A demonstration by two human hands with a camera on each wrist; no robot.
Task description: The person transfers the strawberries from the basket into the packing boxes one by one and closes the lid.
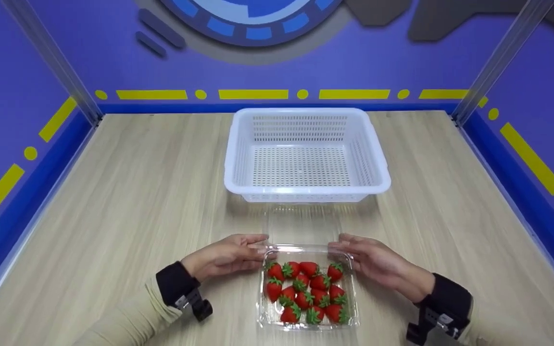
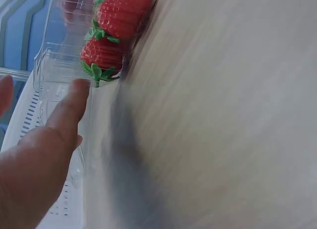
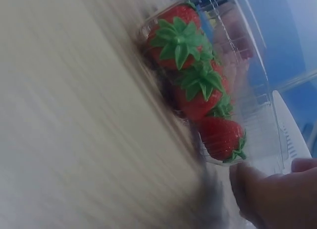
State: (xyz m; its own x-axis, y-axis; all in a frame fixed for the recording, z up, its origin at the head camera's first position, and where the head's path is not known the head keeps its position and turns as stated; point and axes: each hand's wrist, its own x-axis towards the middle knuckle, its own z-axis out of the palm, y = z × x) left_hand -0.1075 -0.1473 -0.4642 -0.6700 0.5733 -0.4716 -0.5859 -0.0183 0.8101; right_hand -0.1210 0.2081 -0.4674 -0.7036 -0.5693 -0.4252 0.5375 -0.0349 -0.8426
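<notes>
A clear plastic clamshell box (image 1: 301, 248) sits low in the middle of the head view, holding several red strawberries (image 1: 304, 300) with green leaves. Its transparent lid (image 1: 303, 225) lies folded back on the far side, toward the basket. At the box's far left corner is my left hand (image 1: 226, 254), fingers stretched toward the hinge side. My right hand (image 1: 378, 259) mirrors it at the far right corner, fingers pointing inward. In the left wrist view an extended finger (image 2: 69, 107) meets the box corner beside a strawberry. The right wrist view shows fingertips (image 3: 242, 177) right at the opposite corner.
A white perforated plastic basket (image 1: 306, 190) with nothing in it stands behind the box on the wood-grain table (image 1: 137, 192). Blue-purple panels (image 1: 277, 72) with yellow marks enclose the table at the back and both sides.
</notes>
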